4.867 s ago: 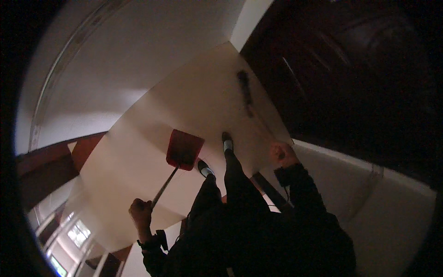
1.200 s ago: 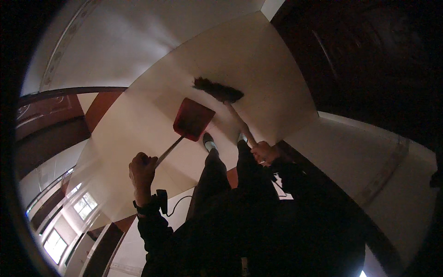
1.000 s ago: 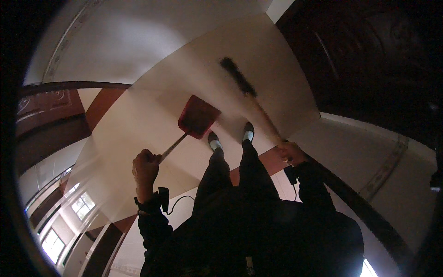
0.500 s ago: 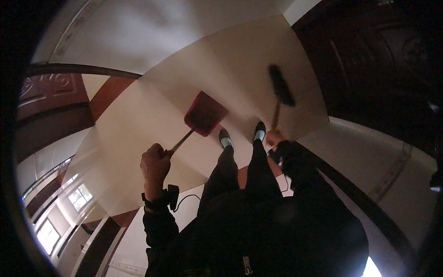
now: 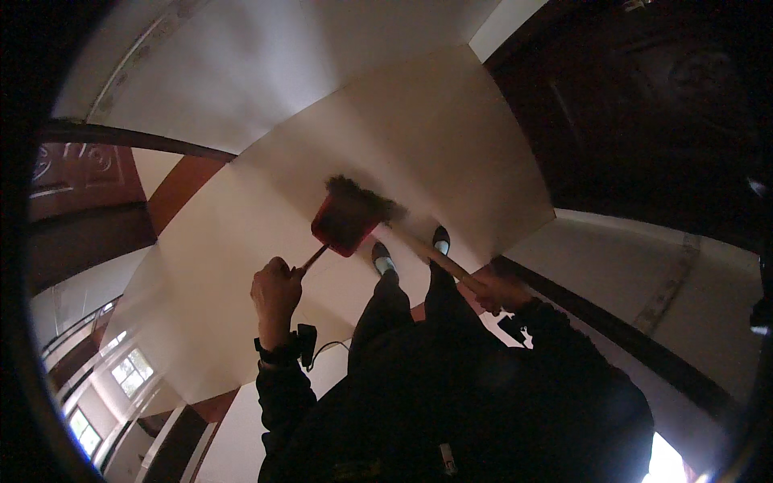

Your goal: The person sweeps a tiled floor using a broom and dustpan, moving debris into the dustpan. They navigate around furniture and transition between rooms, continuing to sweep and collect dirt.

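Observation:
My left hand [image 5: 276,291] is closed round the handle of a red dustpan [image 5: 346,227], which rests low at the floor ahead of my feet. A wooden broom handle [image 5: 439,256] runs from my right hand [image 5: 501,291], whose fingers are wrapped round it, up and left to the pan. The broom's dark bristle head [image 5: 360,196] lies across the dustpan's far, open edge, touching or just over it; motion blurs it slightly. Whether any dirt lies in the pan is too dark to tell.
Pale tiled floor [image 5: 233,266] spreads around my shoes [image 5: 382,256]. A dark carved door [image 5: 636,105] stands on the right, and a white wall [image 5: 241,72] runs along the far side. At the left is a doorway with a reddish-brown door [image 5: 84,177].
The broom has swung left from the floor on the right to the dustpan's edge. My right hand has moved slightly right and down; the dustpan has shifted a little toward me.

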